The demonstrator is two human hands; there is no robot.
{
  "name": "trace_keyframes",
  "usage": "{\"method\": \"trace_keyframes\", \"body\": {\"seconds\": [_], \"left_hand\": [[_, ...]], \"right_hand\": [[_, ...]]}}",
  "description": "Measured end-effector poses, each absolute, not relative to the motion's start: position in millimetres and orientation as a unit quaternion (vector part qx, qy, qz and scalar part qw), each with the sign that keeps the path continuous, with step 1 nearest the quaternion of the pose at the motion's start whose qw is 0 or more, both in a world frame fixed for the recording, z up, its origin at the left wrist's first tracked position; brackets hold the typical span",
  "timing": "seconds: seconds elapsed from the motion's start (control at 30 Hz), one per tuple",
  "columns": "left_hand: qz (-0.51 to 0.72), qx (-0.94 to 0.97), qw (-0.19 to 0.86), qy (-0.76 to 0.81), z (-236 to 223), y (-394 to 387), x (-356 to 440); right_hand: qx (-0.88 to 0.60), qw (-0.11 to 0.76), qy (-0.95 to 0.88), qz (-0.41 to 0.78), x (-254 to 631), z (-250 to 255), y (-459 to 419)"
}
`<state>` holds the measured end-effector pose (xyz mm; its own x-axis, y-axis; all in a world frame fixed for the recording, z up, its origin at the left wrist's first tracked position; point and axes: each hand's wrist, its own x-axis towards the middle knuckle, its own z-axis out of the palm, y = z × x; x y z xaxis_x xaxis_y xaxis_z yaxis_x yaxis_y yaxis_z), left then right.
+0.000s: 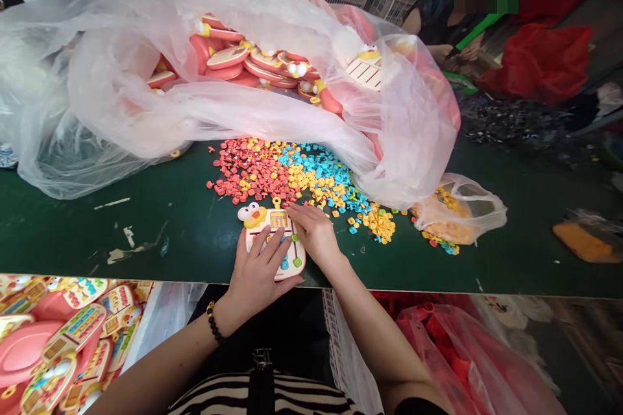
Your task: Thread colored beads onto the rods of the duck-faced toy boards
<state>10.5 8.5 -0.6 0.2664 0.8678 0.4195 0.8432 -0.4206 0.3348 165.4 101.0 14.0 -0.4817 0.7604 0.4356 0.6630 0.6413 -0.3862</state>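
A flat toy board (pixel 280 270) with a white face, a pink-red rim and a big-eyed, yellow-beaked head lies at the table's front edge. Coloured buttons sit on its face. My left hand (pixel 257 270) spans it, the little finger at its left edge, the thumb along the bottom, the other fingers across the face. At its upper right corner my right hand (pixel 316 237) has its fingers closed together, tips pressed to the board; whatever they pinch is hidden. Just beyond lie small loose buttons, red (pixel 248 172), yellow (pixel 311 181) and blue (pixel 324 162).
A large clear plastic bag (pixel 272 107) full of similar toys (pixel 228 58) stretches across the back of the green table (pixel 160 207). A small bag (pixel 450 214) of yellow pieces sits right. More toys (pixel 73 331) fill a container lower left. Another person's hand (pixel 440 52) shows at upper right.
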Motion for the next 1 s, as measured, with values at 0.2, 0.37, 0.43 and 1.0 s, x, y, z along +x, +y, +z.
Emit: {"method": "trace_keyframes", "body": {"seconds": [0.2,0.37,0.43,1.0], "left_hand": [[0.283,0.796,0.014,0.535,-1,8,10],[0.29,0.797,0.01,0.53,1,7,9],[0.293,0.797,0.007,0.528,1,7,9],[0.28,0.794,0.004,0.54,-2,6,10]], "right_hand": [[-0.375,0.267,-0.877,0.136,179,22,78],[-0.518,0.35,-0.776,0.077,229,39,98],[-0.614,0.328,-0.718,0.014,253,42,118],[-0.615,0.33,-0.716,0.015,242,33,139]]}}
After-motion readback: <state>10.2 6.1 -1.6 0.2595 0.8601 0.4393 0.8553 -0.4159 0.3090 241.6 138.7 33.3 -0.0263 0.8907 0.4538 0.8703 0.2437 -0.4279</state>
